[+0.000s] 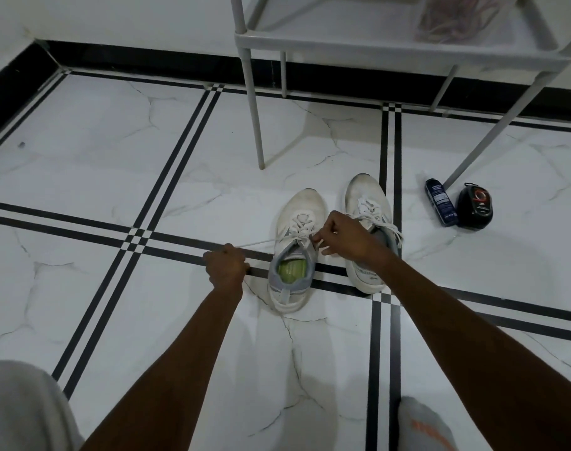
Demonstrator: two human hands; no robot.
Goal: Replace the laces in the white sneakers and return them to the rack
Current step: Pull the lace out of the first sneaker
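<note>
Both hands work the left sneaker (294, 252): left hand (226, 265) clenches the lace (261, 244) end, right hand (342, 237) pinches it near the eyelets.

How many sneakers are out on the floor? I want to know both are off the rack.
2. The left sneaker stands between the hands, its lace pulled by both. The right sneaker stands beside it, partly behind the right hand. None shows on the rack.
</note>
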